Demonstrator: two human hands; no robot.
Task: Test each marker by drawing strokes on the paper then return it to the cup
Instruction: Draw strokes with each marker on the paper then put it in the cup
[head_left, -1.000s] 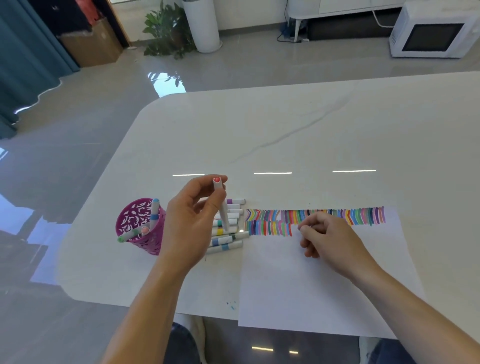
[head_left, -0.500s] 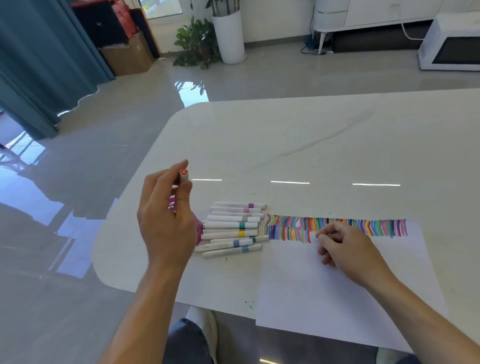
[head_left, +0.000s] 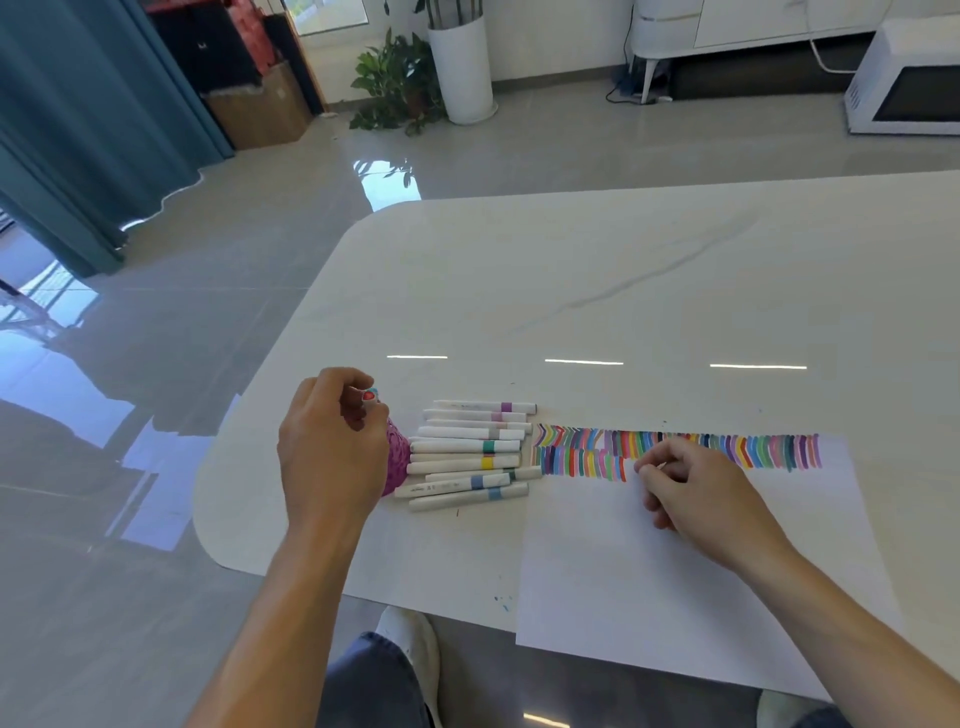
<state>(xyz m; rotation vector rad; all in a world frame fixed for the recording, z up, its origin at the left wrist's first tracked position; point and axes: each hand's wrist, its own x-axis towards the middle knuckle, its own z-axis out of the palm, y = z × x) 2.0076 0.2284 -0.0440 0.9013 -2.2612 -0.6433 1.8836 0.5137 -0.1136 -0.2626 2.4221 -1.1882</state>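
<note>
The left hand (head_left: 332, 447) is closed round a marker (head_left: 369, 397), right over the cup (head_left: 396, 460). Only the marker's red-tipped end pokes out above the fingers; the barrel is hidden in the fist. That hand covers most of the purple cup, so I cannot tell whether the marker's lower end is inside the rim. It looks to me like the return step, with this one about to be put in.

Just right of the cup lie the loose markers (head_left: 467, 447), side by side on the table (head_left: 571, 286), their coloured bands toward the end away from the cup. Farther right of the cup is the paper (head_left: 675, 582), with the strokes (head_left: 587, 449) in a band along its far edge. The right hand (head_left: 701, 488) rests on the paper just below the strokes with its fingers curled in. I cannot tell whether it pinches anything.

A marker like this should be light, stiff and smooth-sided, so a fingertip pinch near mid-barrel ought to do. Held close to one end, it would likely swing. The cup looks light as well and might tip or slide if the marker catches its rim, so a straight drop seems safest. The loose ones would probably roll if nudged.
</note>
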